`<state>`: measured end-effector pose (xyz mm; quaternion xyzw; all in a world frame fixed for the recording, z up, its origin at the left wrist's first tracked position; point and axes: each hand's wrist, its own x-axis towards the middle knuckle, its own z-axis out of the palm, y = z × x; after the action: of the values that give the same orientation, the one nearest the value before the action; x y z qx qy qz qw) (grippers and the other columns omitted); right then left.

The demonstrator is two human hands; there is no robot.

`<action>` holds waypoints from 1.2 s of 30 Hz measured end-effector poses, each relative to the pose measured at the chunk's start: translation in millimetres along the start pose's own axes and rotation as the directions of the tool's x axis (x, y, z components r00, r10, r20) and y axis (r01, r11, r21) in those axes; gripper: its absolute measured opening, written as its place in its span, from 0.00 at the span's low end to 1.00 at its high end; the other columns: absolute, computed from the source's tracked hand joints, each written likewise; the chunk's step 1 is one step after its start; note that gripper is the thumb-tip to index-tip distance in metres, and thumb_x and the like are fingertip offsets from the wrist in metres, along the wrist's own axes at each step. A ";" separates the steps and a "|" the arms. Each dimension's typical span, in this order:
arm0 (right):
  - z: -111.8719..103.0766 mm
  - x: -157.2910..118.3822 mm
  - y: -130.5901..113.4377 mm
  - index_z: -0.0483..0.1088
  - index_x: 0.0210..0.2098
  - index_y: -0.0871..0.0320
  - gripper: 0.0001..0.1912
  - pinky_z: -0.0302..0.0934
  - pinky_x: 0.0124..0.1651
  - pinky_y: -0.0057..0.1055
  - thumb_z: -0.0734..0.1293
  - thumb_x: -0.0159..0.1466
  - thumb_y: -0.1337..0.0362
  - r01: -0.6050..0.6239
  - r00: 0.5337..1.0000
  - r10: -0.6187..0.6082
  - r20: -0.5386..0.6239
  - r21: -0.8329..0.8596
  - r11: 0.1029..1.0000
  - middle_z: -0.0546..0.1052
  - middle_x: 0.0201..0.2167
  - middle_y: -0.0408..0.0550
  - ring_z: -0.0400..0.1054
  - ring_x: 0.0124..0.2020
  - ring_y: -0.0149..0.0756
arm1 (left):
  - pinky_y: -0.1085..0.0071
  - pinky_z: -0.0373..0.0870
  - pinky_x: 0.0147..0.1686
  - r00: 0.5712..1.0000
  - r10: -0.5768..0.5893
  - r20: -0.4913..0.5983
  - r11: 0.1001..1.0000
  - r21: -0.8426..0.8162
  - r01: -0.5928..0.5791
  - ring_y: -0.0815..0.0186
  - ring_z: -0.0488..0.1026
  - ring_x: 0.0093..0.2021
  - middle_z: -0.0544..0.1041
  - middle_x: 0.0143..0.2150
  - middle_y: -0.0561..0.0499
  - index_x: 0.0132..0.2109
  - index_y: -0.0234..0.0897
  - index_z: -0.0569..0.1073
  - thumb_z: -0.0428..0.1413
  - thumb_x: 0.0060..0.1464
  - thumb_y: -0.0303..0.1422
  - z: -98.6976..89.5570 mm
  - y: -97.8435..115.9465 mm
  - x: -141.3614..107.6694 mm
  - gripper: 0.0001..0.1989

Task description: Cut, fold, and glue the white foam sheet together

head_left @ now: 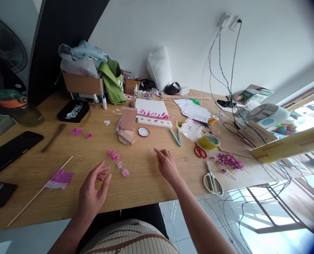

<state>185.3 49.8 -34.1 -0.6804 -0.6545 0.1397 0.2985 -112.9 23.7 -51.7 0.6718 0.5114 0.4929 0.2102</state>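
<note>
My left hand [94, 187] hovers over the near table edge, fingers loosely curved and thumb apart, with nothing visible in it. Just beyond it, several small fluffy pink flowers [115, 157] lie in a slanting row. My right hand [167, 165] is over the middle of the table, index finger stretched forward and the other fingers bent; I see nothing held in it. To the left lies a thin wooden stick [29, 203] with a strip of pink and white fringed material [60, 179] around it. Pink petal pieces [76, 131] lie farther back.
White-handled scissors [212, 183], red scissors [200, 151], yellow-green tape [208, 141] and purple flower sprigs [229, 161] lie at right. Behind are a white holed rack [154, 122], a round lid [143, 132] and teal-handled pliers [176, 137]. A black phone [12, 151] lies left.
</note>
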 end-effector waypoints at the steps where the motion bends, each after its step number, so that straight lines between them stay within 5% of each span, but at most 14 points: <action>1: 2.4 5.3 0.7 0.71 0.54 0.53 0.23 0.56 0.52 0.41 0.59 0.62 0.72 0.030 0.999 -0.029 0.028 -0.040 0.999 0.73 0.43 0.55 0.64 0.46 0.45 | 0.65 0.72 0.40 1.000 0.016 -0.010 1.000 0.014 -0.016 0.65 0.73 0.37 0.77 0.44 0.45 0.60 0.37 0.64 0.56 0.58 0.33 1.0 -0.8 0.9 0.23; 6: 0.5 18.1 2.5 0.76 0.46 0.55 0.27 0.57 0.50 0.40 0.59 0.53 0.81 0.121 0.988 -0.105 0.116 -0.140 0.983 0.72 0.42 0.56 0.63 0.46 0.46 | 0.65 0.72 0.39 0.998 0.055 -0.037 0.998 0.021 -0.054 0.65 0.73 0.36 0.77 0.44 0.45 0.60 0.37 0.64 0.56 0.58 0.31 2.9 -2.5 0.1 0.23; 10: -34.2 5.2 6.5 0.76 0.33 0.58 0.22 0.59 0.51 0.37 0.56 0.53 0.81 0.102 0.994 -0.095 0.059 -0.132 0.986 0.72 0.40 0.52 0.65 0.46 0.41 | 0.65 0.72 0.39 0.999 0.033 -0.040 0.999 -0.003 -0.033 0.64 0.74 0.38 0.77 0.45 0.45 0.61 0.38 0.63 0.56 0.58 0.30 0.4 -3.4 -2.7 0.24; 14: -62.8 -17.3 16.7 0.74 0.34 0.56 0.22 0.62 0.48 0.35 0.54 0.52 0.79 0.018 0.999 -0.018 0.031 -0.015 1.000 0.72 0.39 0.48 0.68 0.42 0.36 | 0.64 0.72 0.39 0.999 0.028 -0.035 0.999 -0.034 -0.029 0.63 0.74 0.38 0.77 0.45 0.44 0.61 0.37 0.64 0.57 0.57 0.30 0.2 -0.5 0.5 0.25; 22: -25.0 -46.7 15.8 0.73 0.49 0.56 0.31 0.59 0.53 0.42 0.55 0.51 0.82 0.051 0.991 -0.045 0.125 -0.046 0.998 0.71 0.44 0.52 0.64 0.48 0.41 | 0.63 0.72 0.39 0.999 0.013 -0.035 0.997 -0.074 -0.015 0.63 0.74 0.38 0.77 0.45 0.44 0.60 0.37 0.65 0.57 0.57 0.31 2.8 7.4 -4.1 0.24; 27: -60.4 -71.0 4.9 0.76 0.32 0.56 0.23 0.60 0.50 0.42 0.55 0.51 0.83 0.163 0.980 -0.146 0.134 -0.124 0.979 0.72 0.41 0.53 0.62 0.48 0.43 | 0.63 0.72 0.39 1.000 -0.001 -0.026 0.996 -0.085 -0.002 0.62 0.74 0.39 0.77 0.45 0.44 0.61 0.37 0.64 0.57 0.57 0.32 2.1 8.3 -7.0 0.24; 32: -112.7 -112.5 7.4 0.73 0.31 0.55 0.21 0.62 0.49 0.42 0.54 0.49 0.79 -0.109 0.991 0.107 0.084 0.019 0.994 0.73 0.40 0.49 0.66 0.44 0.39 | 0.63 0.71 0.40 1.000 0.009 0.008 0.993 -0.115 -0.008 0.62 0.74 0.39 0.76 0.45 0.44 0.61 0.37 0.64 0.57 0.57 0.33 6.9 15.8 -5.0 0.25; 36: -118.3 -143.1 8.0 0.74 0.38 0.56 0.18 0.65 0.45 0.40 0.58 0.52 0.72 -0.373 0.926 0.323 0.196 0.338 0.864 0.76 0.40 0.49 0.69 0.42 0.40 | 0.61 0.71 0.40 0.997 0.034 0.063 0.986 -0.165 -0.024 0.62 0.73 0.38 0.76 0.46 0.44 0.61 0.38 0.64 0.57 0.57 0.32 14.9 23.7 -5.9 0.25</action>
<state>245.6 -115.7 25.2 -0.7081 -0.5011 0.3567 0.3468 -88.4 12.5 -42.1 0.6756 0.4521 0.5138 0.2743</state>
